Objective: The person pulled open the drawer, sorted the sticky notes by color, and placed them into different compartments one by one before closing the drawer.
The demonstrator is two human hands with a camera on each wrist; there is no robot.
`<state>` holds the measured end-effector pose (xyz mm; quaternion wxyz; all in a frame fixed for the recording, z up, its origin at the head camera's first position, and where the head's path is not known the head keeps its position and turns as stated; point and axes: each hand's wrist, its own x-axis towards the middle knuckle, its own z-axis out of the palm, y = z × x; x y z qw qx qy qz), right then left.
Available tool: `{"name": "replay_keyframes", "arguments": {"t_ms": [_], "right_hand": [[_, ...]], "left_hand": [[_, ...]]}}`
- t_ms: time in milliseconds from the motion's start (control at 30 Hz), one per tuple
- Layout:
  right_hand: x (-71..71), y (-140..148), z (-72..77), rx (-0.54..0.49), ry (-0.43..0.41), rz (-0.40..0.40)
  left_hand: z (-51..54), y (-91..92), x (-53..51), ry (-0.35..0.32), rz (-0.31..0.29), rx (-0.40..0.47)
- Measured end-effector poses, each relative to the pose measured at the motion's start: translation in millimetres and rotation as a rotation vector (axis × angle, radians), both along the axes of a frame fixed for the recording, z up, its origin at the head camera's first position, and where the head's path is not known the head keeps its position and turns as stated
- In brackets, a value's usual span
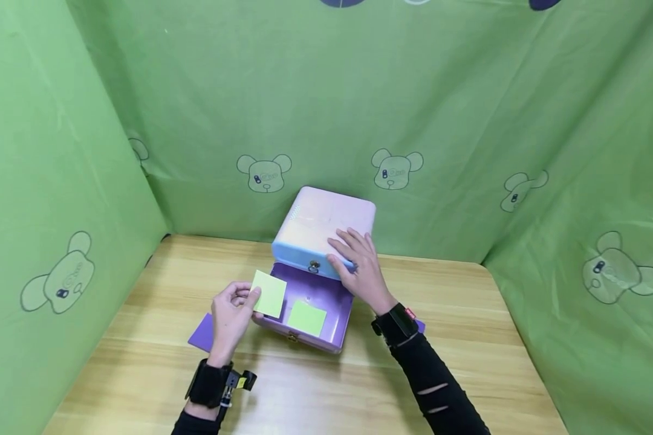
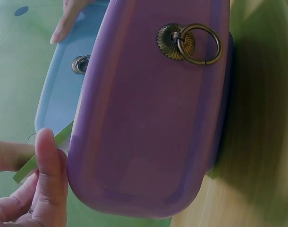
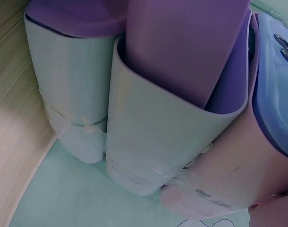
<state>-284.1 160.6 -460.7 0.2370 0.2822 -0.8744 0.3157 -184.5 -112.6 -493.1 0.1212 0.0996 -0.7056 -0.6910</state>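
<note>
My left hand [image 1: 231, 314] pinches a pale yellow-green square [image 1: 271, 294] between thumb and fingers, over the left edge of a pulled-out purple drawer [image 1: 334, 314]. A second green square [image 1: 307, 318] lies inside that drawer. With fingers spread, my right hand [image 1: 361, 272] rests on the top and front edge of a pink and blue box [image 1: 326, 217]. The left wrist view shows the left hand [image 2: 49, 184] beside the purple drawer front [image 2: 139, 109], the square [image 2: 28, 168] seen nearly edge-on. No hand shows in the right wrist view.
Purple pieces stick out at the left [image 1: 200, 335] and right [image 1: 420, 326] on the wooden table [image 1: 283, 399]. Green cloth [image 1: 326, 90] with bear heads stands behind and at both sides. Several rounded drawer units, one pale [image 3: 153, 127], fill the right wrist view.
</note>
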Motion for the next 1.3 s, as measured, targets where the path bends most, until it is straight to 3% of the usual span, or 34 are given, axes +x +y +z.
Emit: {"name": "replay_keyframes", "arguments": {"t_ms": [367,800,1300], "right_hand": [[0.3,0,-0.8,-0.005,-0.003,-0.001],[1.3,0,-0.8,-0.016,0.004,0.003],[-0.1,1,-0.6,-0.019,0.023,0.010]], "left_hand": [[4.2,11.2,-1.9,-0.028,-0.021,-0.044],[4.0,17.9,-6.7,0.016,-0.046,-0.139],[9.5,28.3,-11.5,-0.020,-0.099,-0.237]]}}
